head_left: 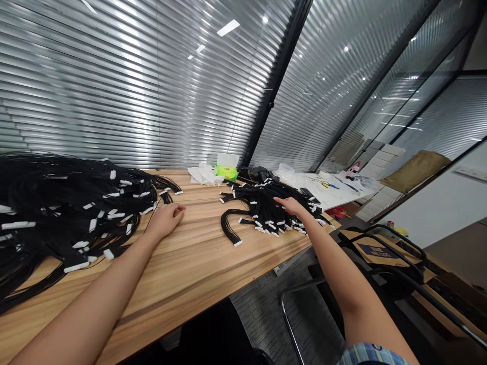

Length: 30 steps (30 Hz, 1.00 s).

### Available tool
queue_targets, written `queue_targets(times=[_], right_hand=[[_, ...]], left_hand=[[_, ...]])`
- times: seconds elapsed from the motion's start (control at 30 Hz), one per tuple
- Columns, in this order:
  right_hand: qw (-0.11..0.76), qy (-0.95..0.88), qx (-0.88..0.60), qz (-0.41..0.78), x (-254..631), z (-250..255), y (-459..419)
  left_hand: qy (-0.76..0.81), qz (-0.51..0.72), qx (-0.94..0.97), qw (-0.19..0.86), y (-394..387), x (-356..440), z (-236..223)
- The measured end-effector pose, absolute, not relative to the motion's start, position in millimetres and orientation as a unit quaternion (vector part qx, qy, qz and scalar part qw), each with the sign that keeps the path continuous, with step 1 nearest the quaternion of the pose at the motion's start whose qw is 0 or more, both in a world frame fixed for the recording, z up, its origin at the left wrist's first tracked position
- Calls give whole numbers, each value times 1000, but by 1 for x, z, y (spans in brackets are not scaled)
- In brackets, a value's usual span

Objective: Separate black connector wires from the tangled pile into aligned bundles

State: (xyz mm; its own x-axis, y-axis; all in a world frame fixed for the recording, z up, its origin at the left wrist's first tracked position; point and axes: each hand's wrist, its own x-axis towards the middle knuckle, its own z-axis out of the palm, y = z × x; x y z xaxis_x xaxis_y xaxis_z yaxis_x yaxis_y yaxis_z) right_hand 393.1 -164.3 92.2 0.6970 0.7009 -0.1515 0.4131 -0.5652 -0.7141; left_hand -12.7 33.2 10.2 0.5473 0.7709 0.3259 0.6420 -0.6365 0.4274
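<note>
Table: big cable heap on L, smaller cable bundle on R, tissue pack behind & between, papers behind bundle, far R.

Bright, even indoor light. Rectangular ceiling panel and round downlights mirrored in glass partition; strong white glare streaks across slatted blinds. Soft sheen on wooden tabletop, shadows faint. Black cable bundle dark, strands merging. Wide-angle bending toward frame edges; table edge and partition frame slanted. Centre sharp, fine detail slightly soft.
</note>
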Motion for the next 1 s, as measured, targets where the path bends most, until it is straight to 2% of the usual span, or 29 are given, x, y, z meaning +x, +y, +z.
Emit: queue_targets(times=[0.23,0.33,0.43,0.57,0.67,0.7,0.83,1.0], right_hand=[[531,-416,-705,218,342,125,-148],[567,-463,-640,233,301,140,-142],[558,-538,-537,333,259,140,-142],[550,-521,-481,441,210,105,-143],[610,-431,-437,501,178,59,-138],[632,-403,-425,507,169,43,-135],[627,-392,-435,513,147,-4,-113],[641,-399,-454,473,174,-18,-76]], left_hand=[[390,253,876,127,33,-11,11],[381,285,871,125,32,-10,11],[382,354,844,130,28,-8,13],[389,338,845,144,24,-7,15],[397,293,847,195,23,-10,17],[399,285,845,214,23,-11,17],[397,300,834,238,24,-15,16],[337,320,839,283,11,-7,11]])
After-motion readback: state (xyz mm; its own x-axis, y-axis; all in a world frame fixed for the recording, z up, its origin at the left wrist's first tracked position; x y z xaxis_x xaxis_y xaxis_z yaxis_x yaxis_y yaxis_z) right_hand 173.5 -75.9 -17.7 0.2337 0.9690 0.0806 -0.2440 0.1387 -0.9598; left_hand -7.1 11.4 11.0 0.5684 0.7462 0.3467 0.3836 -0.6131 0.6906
